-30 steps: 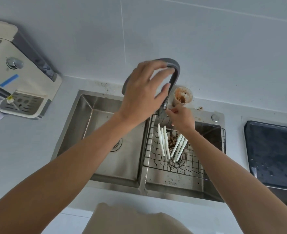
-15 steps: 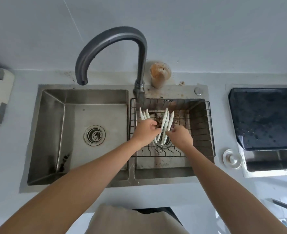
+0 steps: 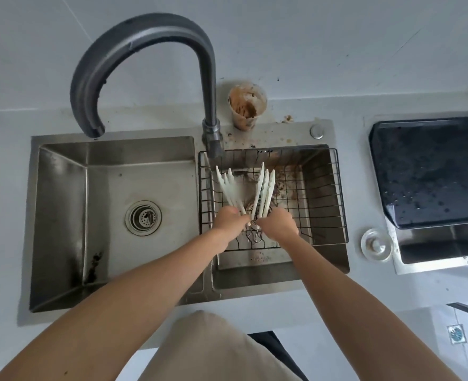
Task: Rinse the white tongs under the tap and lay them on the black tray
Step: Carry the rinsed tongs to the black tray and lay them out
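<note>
A steel double sink has a round drain in its left basin and a wire basket in the right. A dirty cup stands far, behind the basins. A round glass lid lies right of the sink.

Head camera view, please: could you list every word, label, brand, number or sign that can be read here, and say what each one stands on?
None can be read.
The tap, the sink, the black tray and the white tongs show no lettering.
The dirty cup shows only brown smears.
The small blue-patterned square on the floor is too small to tell.
</note>
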Demonstrator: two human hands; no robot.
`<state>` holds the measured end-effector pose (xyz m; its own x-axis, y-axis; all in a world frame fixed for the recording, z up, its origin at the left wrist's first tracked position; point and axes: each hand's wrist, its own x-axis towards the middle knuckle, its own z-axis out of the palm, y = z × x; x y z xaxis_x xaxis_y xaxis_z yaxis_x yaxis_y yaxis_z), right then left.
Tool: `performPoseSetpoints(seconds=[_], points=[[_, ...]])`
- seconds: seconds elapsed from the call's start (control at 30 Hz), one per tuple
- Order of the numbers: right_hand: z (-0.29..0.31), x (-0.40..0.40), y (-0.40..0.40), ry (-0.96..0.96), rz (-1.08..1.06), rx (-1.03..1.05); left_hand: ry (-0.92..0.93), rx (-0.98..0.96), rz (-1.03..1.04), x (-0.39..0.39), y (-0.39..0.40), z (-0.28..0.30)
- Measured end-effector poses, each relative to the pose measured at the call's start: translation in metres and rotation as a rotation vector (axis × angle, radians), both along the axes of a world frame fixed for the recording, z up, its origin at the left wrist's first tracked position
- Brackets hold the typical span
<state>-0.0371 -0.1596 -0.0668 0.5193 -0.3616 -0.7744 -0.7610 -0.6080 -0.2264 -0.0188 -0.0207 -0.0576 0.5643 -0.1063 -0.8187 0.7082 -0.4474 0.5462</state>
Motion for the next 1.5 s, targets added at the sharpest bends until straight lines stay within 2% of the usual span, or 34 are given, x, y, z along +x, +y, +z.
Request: performPoseSetpoints(seconds=[0.13, 0.3, 0.6, 0.9, 1.13, 1.3, 1.5], points=[[0.015, -0.004, 0.001, -0.060, -0.027, -0.003, 0.023, -0.075, 0.085, 0.003, -0.001, 0.003], [0.034, -0.019, 0.000, -0.172, -0.145, 0.147, -0.032, -0.110, 0.142, 0.002, 0.002, 0.009], [0.060, -0.050, -0.007, -0.381, -0.247, 0.186, -0.140, -0.168, 0.133, -0.007, 0.000, 0.025], [0.079, -0.062, -0.057, -0.507, -0.344, 0.247, -0.251, -0.245, 0.145, -0.014, -0.046, 0.051], [0.083, -0.053, -0.156, -0.546, -0.287, 0.218, -0.339, -0.272, 0.138, -0.013, -0.138, 0.070], [0.083, -0.049, -0.264, -0.591, -0.274, 0.226, -0.373, -0.243, 0.187, -0.015, -0.243, 0.075], [0.079, -0.046, -0.377, -0.542, -0.226, 0.159, -0.420, -0.160, 0.200, -0.019, -0.362, 0.067]])
